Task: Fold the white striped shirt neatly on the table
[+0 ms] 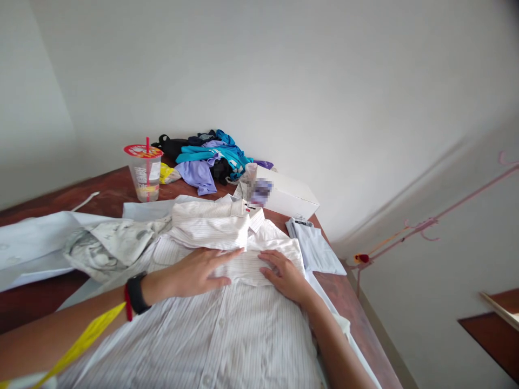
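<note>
A pale striped button-up shirt (pixel 227 335) lies spread over the table, its collar end away from me and its upper part folded over in layers. My left hand (pixel 194 273) rests on the shirt with fingers stretched toward the middle, a dark watch on its wrist. On the right part of the folded layer lies my right hand (pixel 284 274), palm down, fingers spread and slightly bent. Neither hand grips the cloth. Beneath the shirt, white cloth (pixel 138 209) shows at the edges. A crumpled grey-white printed cloth (pixel 113 246) sits left of the collar.
At the back stand a plastic cup (pixel 146 175) with a red straw, a heap of clothes (pixel 214 154) and a white box (pixel 290 193). A folded light-blue garment (pixel 316 248) lies on the right of the brown table (pixel 360 313). A pink metal stand (pixel 430 222) leans by the wall.
</note>
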### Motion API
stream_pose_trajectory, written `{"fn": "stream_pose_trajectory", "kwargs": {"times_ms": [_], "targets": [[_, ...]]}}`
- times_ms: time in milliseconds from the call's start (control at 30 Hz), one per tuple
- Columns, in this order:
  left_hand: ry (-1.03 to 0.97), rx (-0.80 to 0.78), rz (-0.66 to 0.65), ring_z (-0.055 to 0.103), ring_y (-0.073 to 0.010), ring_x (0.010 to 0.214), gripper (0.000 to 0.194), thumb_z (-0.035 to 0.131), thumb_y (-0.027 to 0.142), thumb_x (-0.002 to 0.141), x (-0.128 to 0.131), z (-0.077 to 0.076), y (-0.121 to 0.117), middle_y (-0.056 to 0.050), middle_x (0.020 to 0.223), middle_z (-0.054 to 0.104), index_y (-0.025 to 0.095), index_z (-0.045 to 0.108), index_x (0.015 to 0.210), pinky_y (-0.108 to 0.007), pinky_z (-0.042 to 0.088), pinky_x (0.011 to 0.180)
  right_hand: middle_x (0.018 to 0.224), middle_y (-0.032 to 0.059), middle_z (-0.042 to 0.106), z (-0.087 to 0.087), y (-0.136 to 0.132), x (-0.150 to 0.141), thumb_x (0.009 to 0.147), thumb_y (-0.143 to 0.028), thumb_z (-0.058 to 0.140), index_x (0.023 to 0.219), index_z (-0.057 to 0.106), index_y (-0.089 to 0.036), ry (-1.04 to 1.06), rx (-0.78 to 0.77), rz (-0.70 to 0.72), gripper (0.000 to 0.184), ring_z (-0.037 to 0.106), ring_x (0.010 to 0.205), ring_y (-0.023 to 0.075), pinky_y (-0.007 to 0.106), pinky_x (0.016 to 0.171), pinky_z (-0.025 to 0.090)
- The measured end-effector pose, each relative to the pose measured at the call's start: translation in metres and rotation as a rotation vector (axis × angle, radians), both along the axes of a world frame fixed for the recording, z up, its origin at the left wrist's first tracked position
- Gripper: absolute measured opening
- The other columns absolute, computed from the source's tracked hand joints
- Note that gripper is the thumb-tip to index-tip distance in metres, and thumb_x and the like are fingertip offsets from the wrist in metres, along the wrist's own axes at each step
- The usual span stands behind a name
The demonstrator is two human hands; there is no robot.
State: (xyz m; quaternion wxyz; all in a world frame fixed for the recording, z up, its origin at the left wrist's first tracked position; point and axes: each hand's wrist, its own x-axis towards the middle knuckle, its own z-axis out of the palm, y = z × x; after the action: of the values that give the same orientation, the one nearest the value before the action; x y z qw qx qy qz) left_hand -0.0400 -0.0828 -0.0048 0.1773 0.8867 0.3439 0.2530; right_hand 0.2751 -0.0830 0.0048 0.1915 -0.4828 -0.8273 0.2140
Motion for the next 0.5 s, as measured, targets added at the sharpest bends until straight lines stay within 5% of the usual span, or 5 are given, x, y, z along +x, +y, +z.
{"fn": "stream_pose_trajectory", "kwargs": {"times_ms": [133, 500], "targets": [[0.055, 0.106, 0.045, 0.074, -0.0355, 0.103, 0.048, 0.066, 0.057, 0.094, 0.005, -0.007, -0.003, -0.005, 0.116, 0.075, 0.045, 0.065, 0.141, -0.043, 0.054, 0.091, 0.144, 0.0089, 0.061, 0.0, 0.001, -0.001, 0.1, -0.035, 0.06, 0.136, 0.068, -0.03, 0.007, -0.008, 0.003, 0.037, 0.061, 0.129, 0.0296, 0.047, 0.106, 0.054], [0.194, -0.049, 0.092, 0.07, -0.0373, 0.114, 0.055, 0.056, 0.053, 0.101, 0.014, -0.002, 0.001, -0.014, 0.124, 0.072, 0.034, 0.056, 0.153, -0.048, 0.051, 0.098, 0.144, 0.0099, 0.061, -0.006, 0.001, -0.001, 0.1, -0.037, 0.06, 0.136, 0.068, -0.026, 0.001, -0.026, -0.028, 0.039, 0.057, 0.135, 0.0293, 0.049, 0.115, 0.046]]}}
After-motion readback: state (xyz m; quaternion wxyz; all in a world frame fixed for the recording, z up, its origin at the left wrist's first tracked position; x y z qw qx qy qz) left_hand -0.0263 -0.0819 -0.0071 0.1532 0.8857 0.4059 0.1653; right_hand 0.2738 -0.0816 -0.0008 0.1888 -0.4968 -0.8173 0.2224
